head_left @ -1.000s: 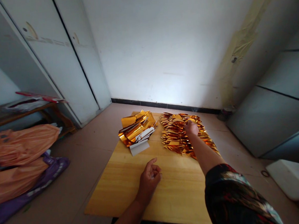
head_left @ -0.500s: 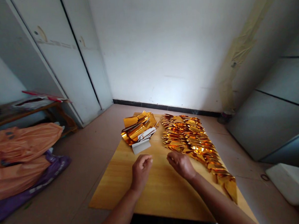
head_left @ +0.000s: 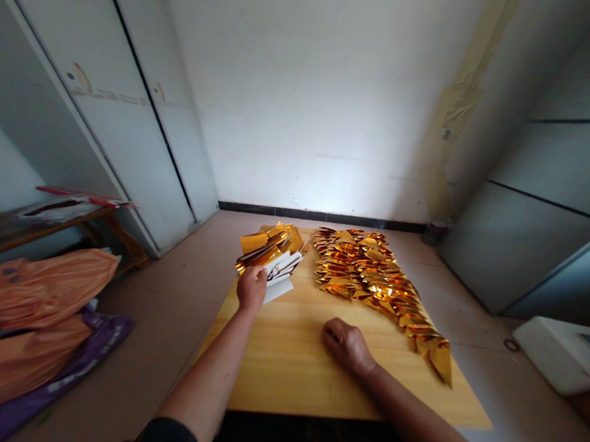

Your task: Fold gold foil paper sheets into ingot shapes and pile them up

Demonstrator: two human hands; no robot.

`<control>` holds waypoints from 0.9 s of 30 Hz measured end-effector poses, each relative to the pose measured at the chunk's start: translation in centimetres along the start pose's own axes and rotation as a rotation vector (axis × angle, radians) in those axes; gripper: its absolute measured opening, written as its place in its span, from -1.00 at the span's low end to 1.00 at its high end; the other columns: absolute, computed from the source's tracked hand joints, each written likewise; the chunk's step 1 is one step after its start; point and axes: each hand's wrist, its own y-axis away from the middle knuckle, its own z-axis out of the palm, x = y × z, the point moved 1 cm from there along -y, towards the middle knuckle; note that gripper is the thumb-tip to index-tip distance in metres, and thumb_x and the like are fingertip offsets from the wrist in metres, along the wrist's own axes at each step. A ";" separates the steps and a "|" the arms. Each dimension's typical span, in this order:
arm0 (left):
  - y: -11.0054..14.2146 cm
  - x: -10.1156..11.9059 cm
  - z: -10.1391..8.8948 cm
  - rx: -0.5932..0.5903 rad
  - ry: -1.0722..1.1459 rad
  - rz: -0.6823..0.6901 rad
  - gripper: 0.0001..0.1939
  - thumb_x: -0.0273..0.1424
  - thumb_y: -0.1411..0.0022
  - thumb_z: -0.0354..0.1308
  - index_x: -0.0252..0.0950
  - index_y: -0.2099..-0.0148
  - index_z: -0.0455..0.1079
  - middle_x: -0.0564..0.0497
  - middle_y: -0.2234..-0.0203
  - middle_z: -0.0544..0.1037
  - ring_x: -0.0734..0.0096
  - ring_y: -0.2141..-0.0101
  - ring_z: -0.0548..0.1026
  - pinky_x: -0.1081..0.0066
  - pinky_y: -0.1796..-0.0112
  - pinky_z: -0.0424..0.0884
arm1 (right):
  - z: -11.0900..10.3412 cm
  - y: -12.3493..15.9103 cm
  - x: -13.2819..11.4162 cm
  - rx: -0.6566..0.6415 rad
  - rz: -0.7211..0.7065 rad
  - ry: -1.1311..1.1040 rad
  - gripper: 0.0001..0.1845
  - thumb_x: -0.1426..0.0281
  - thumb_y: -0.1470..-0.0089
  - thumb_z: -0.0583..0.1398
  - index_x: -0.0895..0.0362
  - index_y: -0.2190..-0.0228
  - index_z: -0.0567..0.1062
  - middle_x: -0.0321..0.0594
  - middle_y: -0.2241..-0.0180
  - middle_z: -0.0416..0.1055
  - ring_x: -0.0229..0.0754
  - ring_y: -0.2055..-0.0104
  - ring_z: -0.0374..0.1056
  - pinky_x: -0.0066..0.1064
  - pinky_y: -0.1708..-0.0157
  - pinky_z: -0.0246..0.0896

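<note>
My left hand (head_left: 252,287) reaches to the near left side of a loose pile of gold foil paper sheets (head_left: 271,246), some showing white backs. Its fingers are closed at the pile's edge, pinching a sheet as far as I can see; the fingertips are partly hidden. Over the bare wood in the middle of the table (head_left: 288,355), my right hand (head_left: 348,344) is curled closed, and nothing shows in it. Folded gold foil pieces (head_left: 362,263) lie in overlapping rows at the right, the outer row curving toward the near right corner.
An orange plastic bag (head_left: 44,290) and a purple bag (head_left: 97,350) lie on the floor at left, below a wooden bench (head_left: 100,219). Grey cabinets (head_left: 93,120) stand behind them. A white box (head_left: 563,354) is on the right, and a wall rises beyond the table.
My right hand has come back from the folded rows to the table's middle. My left hand has moved forward and left from the bare wood to the foil paper pile.
</note>
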 end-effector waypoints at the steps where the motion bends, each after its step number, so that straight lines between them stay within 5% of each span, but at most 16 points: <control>1: 0.4 0.4 -0.5 0.081 0.083 0.016 -0.79 -0.39 -0.12 0.01 -0.30 0.35 0.47 -0.07 0.37 0.53 0.27 0.28 0.45 0.36 0.21 0.34 | 0.1 0.0 0.0 -0.008 0.004 0.024 -0.80 0.41 -0.09 0.04 0.08 0.45 0.44 -0.25 0.45 0.40 -0.25 0.41 0.31 -0.50 0.40 0.13; 4: 2.5 2.4 -2.0 0.255 0.452 -0.023 -0.79 -0.30 -0.10 0.07 -0.31 0.27 0.42 -0.01 0.38 0.52 0.35 0.31 0.45 0.40 0.24 0.36 | 0.1 -0.1 0.2 -0.041 0.023 0.065 -0.79 0.39 -0.09 0.02 0.11 0.45 0.43 -0.22 0.44 0.40 -0.25 0.42 0.31 -0.49 0.39 0.13; 9: 8.7 6.0 -1.8 0.053 1.019 -0.255 -0.70 -0.28 0.01 0.24 -0.33 0.25 0.34 0.04 0.43 0.51 0.46 0.44 0.46 0.46 0.37 0.39 | -0.7 -0.2 -1.0 -0.043 0.112 -0.239 -0.72 0.18 -0.09 0.07 0.11 0.44 0.42 -0.23 0.45 0.40 -0.21 0.40 0.32 -0.44 0.37 0.16; 12: 12.1 7.2 -0.9 -0.058 1.202 -0.419 -0.73 -0.35 0.07 0.29 -0.32 0.36 0.28 0.05 0.45 0.51 0.44 0.40 0.48 0.42 0.33 0.42 | -0.7 0.2 -2.6 -0.038 0.411 -0.705 -0.52 -0.05 -0.02 0.08 0.12 0.32 0.40 -0.20 0.42 0.43 -0.20 0.46 0.34 -0.41 0.46 0.19; 15: 14.5 8.0 -0.3 -0.161 1.385 -0.501 -0.75 -0.39 0.07 0.27 -0.31 0.42 0.22 0.08 0.49 0.49 0.42 0.37 0.50 0.35 0.26 0.43 | -0.2 0.7 -4.2 -0.194 0.711 -1.162 -0.30 -0.18 -0.01 -0.05 0.12 0.10 0.32 -0.14 0.41 0.46 -0.15 0.47 0.39 -0.36 0.49 0.22; 18: 16.6 8.3 0.2 -0.292 1.400 -0.490 -0.77 -0.36 0.03 0.26 -0.31 0.34 0.30 0.02 0.42 0.54 0.36 0.29 0.51 0.31 0.18 0.42 | -0.1 0.7 -4.8 -0.010 0.701 -1.374 -0.34 -0.04 0.04 0.16 0.04 -0.01 0.20 -0.20 0.31 0.46 -0.18 0.34 0.40 -0.35 0.36 0.26; 22: 19.6 7.2 1.0 -0.431 1.182 -0.542 -0.61 -0.27 0.05 0.30 -0.37 0.18 0.40 -0.12 0.28 0.57 0.21 0.22 0.53 0.28 0.16 0.42 | -0.3 -0.5 -3.7 0.340 0.722 -1.359 -0.18 0.30 0.30 0.36 0.00 0.00 0.15 -0.40 0.46 0.37 -0.26 0.47 0.32 -0.42 0.43 0.23; 25: 21.0 5.8 1.3 -0.581 1.069 -0.553 -0.55 -0.23 0.18 0.36 -0.38 0.25 0.44 -0.17 0.29 0.58 0.09 0.23 0.53 0.28 0.24 0.44 | -0.4 -1.4 -2.5 0.359 0.671 -1.303 -0.33 0.36 0.34 0.32 0.08 0.11 0.26 -0.39 0.49 0.34 -0.26 0.46 0.30 -0.46 0.46 0.19; 27: 20.8 4.9 0.9 -0.548 1.041 -0.475 -0.54 -0.20 0.11 0.33 -0.35 0.17 0.42 -0.14 0.27 0.57 0.12 0.18 0.51 0.31 0.21 0.43 | -0.4 -1.7 -1.6 0.263 0.651 -1.227 -0.35 0.38 0.34 0.28 0.09 0.11 0.27 -0.38 0.48 0.33 -0.26 0.47 0.28 -0.46 0.47 0.18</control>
